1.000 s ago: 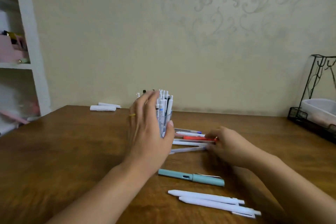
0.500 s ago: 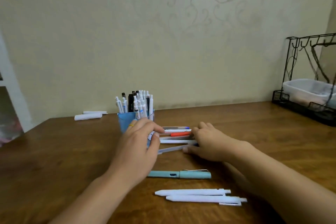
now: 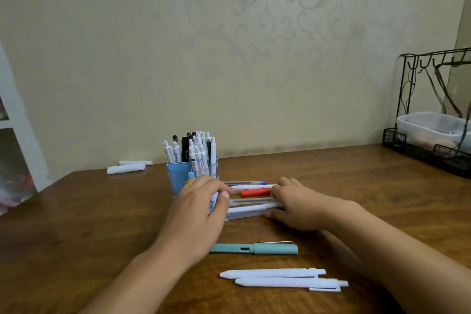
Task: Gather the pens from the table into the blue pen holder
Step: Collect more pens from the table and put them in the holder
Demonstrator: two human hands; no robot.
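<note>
The right hand (image 3: pixel 298 208) lies flat, palm down, on one end of a small row of pens (image 3: pixel 251 201) beside the holder, fingers spread over them rather than clamped on any one; it seems to be raking them together so several can be lifted at once. The left hand (image 3: pixel 201 214) meets the other end of the row, thumb and fingers loosely curled at the pen tips, likely to square them up; whether it actually grips one I cannot tell. Just behind it stands the blue pen holder (image 3: pixel 178 176), already packed with upright pens, kept close so the carry is short. Nearer the person, apart from the row, a teal pen (image 3: pixel 254 248) and two white pens (image 3: pixel 283 278) wait on the table (image 3: pixel 76 224).
</note>
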